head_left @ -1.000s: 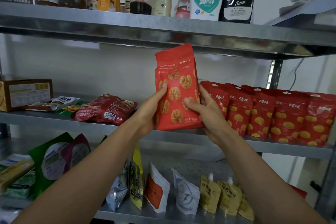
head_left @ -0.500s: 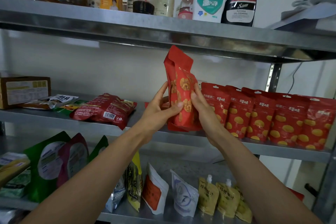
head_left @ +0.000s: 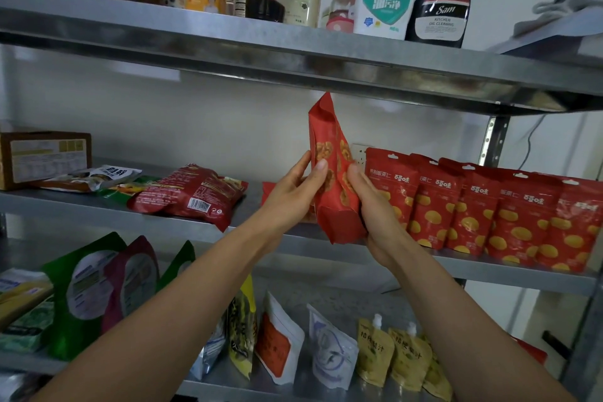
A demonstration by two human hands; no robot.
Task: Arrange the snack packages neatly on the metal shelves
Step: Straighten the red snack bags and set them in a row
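Head view. Item: red walnut pouch (head_left: 332, 173), upright and turned edge-on, held in the air just left of the row of red pouches (head_left: 489, 206), its base about level with the row's lower halves. Your left hand (head_left: 290, 192) pinches its near face and your right hand (head_left: 375, 206) wraps its lower right side, both clamped on the one pouch. Handling, by judgement: light, soft-walled film, probably slick, contents crushable. Take hold low on both sides — not the floppy top seal — where the gusseted base looks stiffest.
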